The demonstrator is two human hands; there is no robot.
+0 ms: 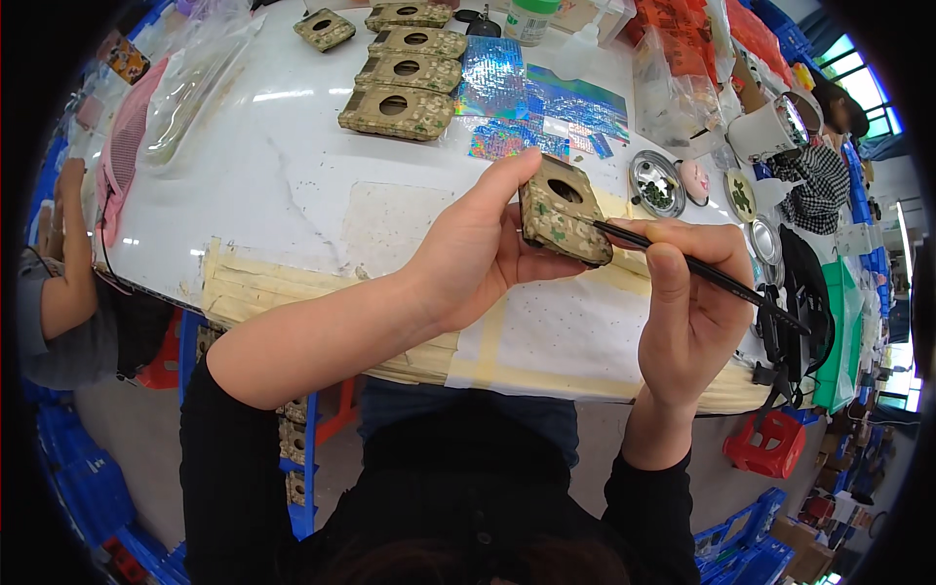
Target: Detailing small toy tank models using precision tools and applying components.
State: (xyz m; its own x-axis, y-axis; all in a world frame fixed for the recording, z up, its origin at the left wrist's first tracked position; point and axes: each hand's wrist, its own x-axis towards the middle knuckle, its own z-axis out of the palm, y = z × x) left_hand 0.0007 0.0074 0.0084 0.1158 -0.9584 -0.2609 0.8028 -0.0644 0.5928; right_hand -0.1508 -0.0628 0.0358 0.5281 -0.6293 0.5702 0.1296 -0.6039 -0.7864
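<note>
My left hand (487, 229) holds up a camouflage-patterned model tank hull (570, 216) with a round hole in its top. The thumb presses its upper edge and the fingers are beneath it. In my right hand (697, 297) is a slim black tool, seemingly tweezers (736, 281), gripped like a pen. Its tip touches the hull's side or lies just in front of it; I cannot tell which. To the right of the hull, a round metal tin (658, 183) holds small dark green bits. Several similar hulls (395, 110) are lined up at the back.
Shiny holographic sheets (492, 78) lie behind my hands. White paper (546, 341) and yellowish tape (263, 288) cover the table's front edge. Clear and red plastic bags (673, 88), a white mug (765, 132) and a black bag (804, 292) crowd the right. Another person's arm (73, 234) shows at left.
</note>
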